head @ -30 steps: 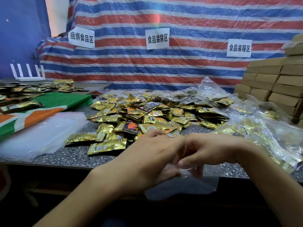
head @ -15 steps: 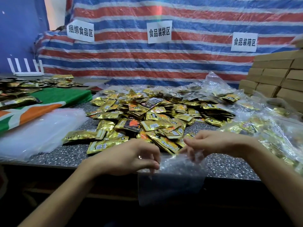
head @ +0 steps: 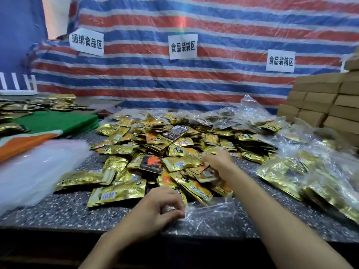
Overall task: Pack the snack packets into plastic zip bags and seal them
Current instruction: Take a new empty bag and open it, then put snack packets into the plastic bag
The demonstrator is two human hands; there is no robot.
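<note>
A big heap of gold snack packets [head: 174, 148] covers the middle of the speckled counter [head: 58, 212]. My left hand [head: 157, 208] pinches the left edge of a clear zip bag [head: 211, 214] that lies flat near the counter's front edge. My right hand [head: 217, 162] reaches into the near side of the heap, its fingers curled on gold packets there. Whether any packet is in the bag cannot be made out.
A stack of clear plastic bags [head: 33, 167] lies at the left. Filled zip bags of packets [head: 310, 177] pile up at the right. Brown cardboard boxes [head: 330, 101] are stacked at the back right. A green and orange cloth [head: 48, 125] lies at the left.
My right hand let go of the bag's mouth and moved forward into the packet heap. My left hand keeps hold of the bag, which now rests on the counter.
</note>
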